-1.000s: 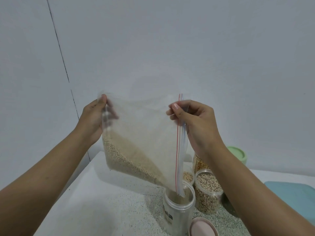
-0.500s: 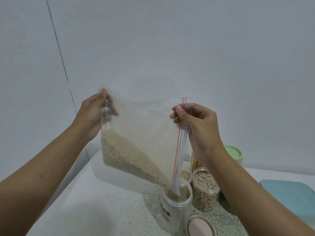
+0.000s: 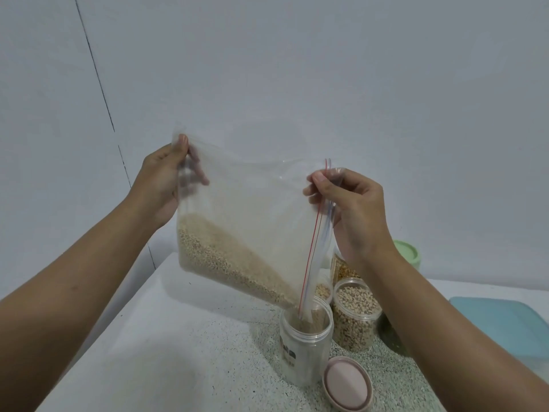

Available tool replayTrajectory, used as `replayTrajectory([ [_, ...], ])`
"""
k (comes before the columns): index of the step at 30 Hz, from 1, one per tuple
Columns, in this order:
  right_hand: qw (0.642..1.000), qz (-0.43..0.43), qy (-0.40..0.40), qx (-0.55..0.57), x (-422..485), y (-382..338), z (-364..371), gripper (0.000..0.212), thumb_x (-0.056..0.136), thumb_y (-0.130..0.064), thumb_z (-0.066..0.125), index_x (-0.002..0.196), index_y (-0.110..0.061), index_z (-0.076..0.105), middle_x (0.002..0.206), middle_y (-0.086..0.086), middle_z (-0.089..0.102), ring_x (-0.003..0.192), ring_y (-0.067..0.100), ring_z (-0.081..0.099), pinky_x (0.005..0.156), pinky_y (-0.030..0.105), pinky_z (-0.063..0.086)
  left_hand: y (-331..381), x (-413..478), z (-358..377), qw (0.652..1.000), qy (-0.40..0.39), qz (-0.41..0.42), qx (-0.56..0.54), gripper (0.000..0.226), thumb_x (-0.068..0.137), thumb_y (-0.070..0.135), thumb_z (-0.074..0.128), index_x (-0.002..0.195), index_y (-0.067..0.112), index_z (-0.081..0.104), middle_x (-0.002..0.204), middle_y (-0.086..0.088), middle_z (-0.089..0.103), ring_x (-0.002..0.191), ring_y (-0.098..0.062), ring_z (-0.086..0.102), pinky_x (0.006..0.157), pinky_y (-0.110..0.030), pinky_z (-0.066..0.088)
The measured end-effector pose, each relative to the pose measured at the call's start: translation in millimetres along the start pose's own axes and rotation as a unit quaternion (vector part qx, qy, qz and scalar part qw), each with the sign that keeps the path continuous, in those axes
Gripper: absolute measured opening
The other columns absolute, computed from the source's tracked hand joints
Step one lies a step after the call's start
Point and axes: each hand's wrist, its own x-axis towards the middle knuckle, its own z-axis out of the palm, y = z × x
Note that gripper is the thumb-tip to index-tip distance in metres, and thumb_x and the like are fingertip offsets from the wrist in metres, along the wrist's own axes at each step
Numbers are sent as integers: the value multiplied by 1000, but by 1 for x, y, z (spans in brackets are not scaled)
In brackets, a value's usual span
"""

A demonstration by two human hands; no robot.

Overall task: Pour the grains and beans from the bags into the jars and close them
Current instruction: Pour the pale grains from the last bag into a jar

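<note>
One clear zip bag point(image 3: 252, 215) hangs tilted above the worktop point(image 3: 178, 337), its lower corner dipping into the mouth of the open jar point(image 3: 306, 352). Pale grains point(image 3: 225, 263) bank along the bag's low side. My left hand point(image 3: 162, 179) pinches its corner at 10 o'clock, my right hand point(image 3: 350, 209) pinches the zip edge at 2 o'clock. A pink lid point(image 3: 347, 382) lies at the jar's 4 o'clock; a bean-filled jar point(image 3: 356, 316) stands close at its 2 o'clock.
</note>
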Motion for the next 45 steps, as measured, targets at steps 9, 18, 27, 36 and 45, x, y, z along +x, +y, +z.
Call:
replayTrajectory([
  [9, 1000, 9, 23, 17, -7, 3, -10, 14, 93, -2, 66, 82, -7, 74, 75, 4, 71, 74, 20, 63, 74, 34, 47, 1, -2, 7, 999, -27, 17, -7, 36, 105, 41, 50, 79, 20, 62, 74, -1, 63, 59, -18, 64, 61, -30, 46],
  [18, 1000, 1, 22, 18, -6, 0, -12, 13, 92, -2, 67, 81, -7, 74, 75, 6, 71, 75, 22, 62, 76, 37, 45, 4, -1, 8, 999, -30, 23, -12, 36, 104, 41, 50, 80, 18, 62, 73, -3, 62, 59, -19, 64, 59, -27, 49],
  [27, 1000, 4, 26, 15, -5, 0, -13, 12, 91, -2, 68, 82, -6, 75, 74, 7, 71, 75, 24, 62, 76, 41, 43, 2, 2, 11, 999, -32, 15, -11, 35, 104, 41, 51, 81, 18, 62, 73, -3, 62, 59, -18, 64, 64, -31, 47],
  [36, 1000, 10, 24, 17, -5, -1, -14, 8, 91, -3, 68, 85, -3, 73, 76, 7, 71, 75, 21, 64, 75, 35, 48, -2, 3, 11, 999, -31, 4, -18, 35, 104, 41, 51, 80, 18, 62, 72, -1, 62, 58, -19, 64, 66, -33, 46],
  [45, 999, 12, 26, 18, -6, -1, -14, 16, 90, -3, 68, 79, -9, 76, 75, 8, 71, 75, 23, 64, 74, 36, 48, -1, 5, 11, 999, -37, 3, -14, 35, 104, 42, 51, 80, 19, 61, 69, 1, 62, 59, -18, 64, 67, -34, 44],
])
